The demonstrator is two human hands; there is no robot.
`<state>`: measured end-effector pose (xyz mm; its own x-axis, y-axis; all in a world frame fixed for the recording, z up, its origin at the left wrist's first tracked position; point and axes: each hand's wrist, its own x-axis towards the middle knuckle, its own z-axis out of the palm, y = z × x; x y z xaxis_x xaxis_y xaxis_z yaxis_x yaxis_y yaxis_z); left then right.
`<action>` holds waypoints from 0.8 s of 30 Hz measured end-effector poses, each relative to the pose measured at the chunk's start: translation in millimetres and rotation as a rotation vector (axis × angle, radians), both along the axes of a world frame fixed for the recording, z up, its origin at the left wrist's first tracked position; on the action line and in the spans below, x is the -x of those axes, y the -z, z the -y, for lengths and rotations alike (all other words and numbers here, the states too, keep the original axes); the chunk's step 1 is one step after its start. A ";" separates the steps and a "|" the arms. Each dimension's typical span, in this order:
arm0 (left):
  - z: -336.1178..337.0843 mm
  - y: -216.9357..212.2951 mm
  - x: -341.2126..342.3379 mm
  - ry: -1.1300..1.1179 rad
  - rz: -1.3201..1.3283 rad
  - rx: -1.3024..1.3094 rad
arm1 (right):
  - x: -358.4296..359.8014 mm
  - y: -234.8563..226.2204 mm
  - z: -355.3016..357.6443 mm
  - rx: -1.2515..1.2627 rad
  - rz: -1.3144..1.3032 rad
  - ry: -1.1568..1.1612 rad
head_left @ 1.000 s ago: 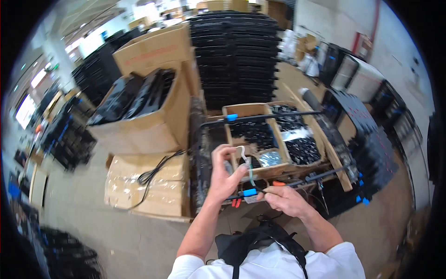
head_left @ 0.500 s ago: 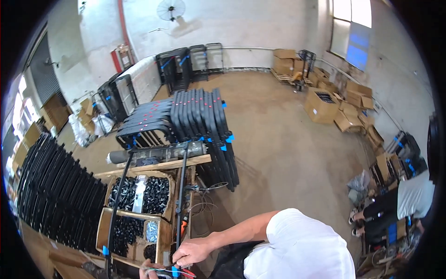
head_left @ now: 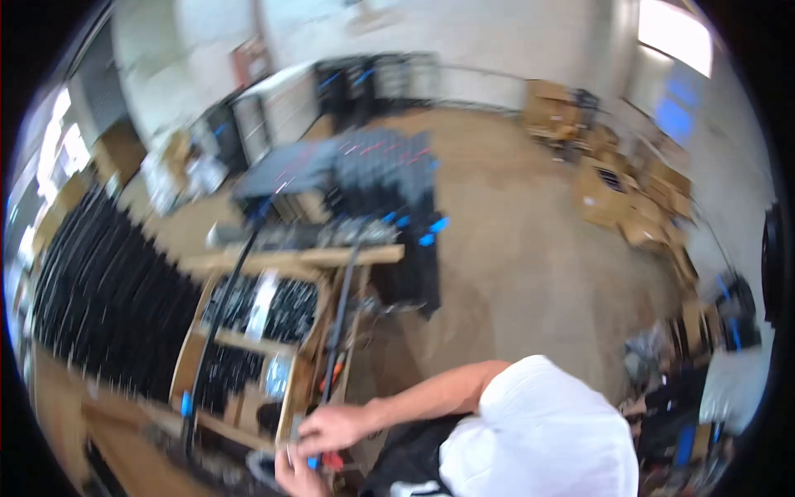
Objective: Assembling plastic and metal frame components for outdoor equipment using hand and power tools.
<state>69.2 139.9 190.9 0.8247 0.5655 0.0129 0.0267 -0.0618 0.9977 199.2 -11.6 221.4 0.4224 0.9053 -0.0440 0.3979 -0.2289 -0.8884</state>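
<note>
The bare left hand [head_left: 300,479] has come close to the bare right hand [head_left: 338,428], near a small blue band [head_left: 313,462] on a slim black tube [head_left: 340,317]. Blur hides their grip; work seems concentrated there.

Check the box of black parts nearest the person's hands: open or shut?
Open: the box has an uncovered top, with black parts visible inside.

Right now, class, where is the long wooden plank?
In the head view, the plank lies left of centre, just beyond the open boxes of black parts.
</note>
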 end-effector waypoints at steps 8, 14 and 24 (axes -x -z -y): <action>29.8 11.6 4.4 -0.120 0.198 0.506 | -6.9 13.7 -12.1 -0.007 -0.625 0.154; 38.3 15.1 42.2 -0.257 0.052 0.475 | 1.1 42.1 -36.9 0.060 -0.922 -0.042; 88.4 78.0 73.3 -0.933 -0.002 0.673 | 46.1 125.4 -30.8 0.223 -0.872 -0.387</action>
